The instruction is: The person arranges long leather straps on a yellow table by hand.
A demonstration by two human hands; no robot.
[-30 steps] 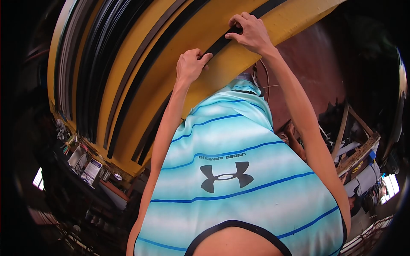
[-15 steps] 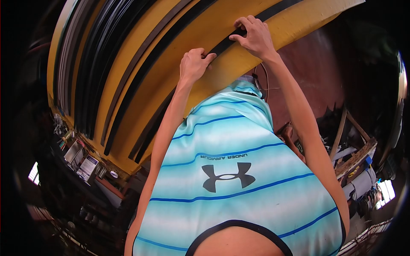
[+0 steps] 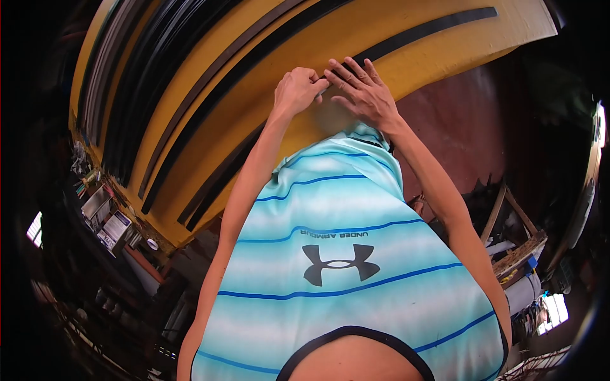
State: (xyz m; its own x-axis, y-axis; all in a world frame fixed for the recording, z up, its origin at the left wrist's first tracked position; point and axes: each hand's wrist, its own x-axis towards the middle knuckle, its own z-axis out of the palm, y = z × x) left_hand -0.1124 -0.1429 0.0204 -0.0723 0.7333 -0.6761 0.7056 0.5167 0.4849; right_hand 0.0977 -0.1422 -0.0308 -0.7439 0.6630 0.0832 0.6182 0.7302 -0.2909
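A long black strip (image 3: 426, 30) lies along the near edge of the yellow table (image 3: 470, 57). My left hand (image 3: 297, 92) is closed, its fingers curled over this strip, with the thumb at its near side. Beside it, almost touching, is my right hand (image 3: 365, 95), palm down with its fingers spread over the strip and nothing gripped. Part of the strip is hidden beneath both hands. Lower left, dark strip ends (image 3: 219, 181) show past my left forearm.
Several more dark strips (image 3: 222, 89) curve across the table beyond my hands. Papers and small items (image 3: 114, 228) stand at the lower left. A wooden frame (image 3: 518, 254) is at the right, past the reddish floor (image 3: 451, 127).
My right hand has moved left and toward me along the strip, its fingers now spread. The table and strips have shifted slightly in view, and the strip's far end now shows.
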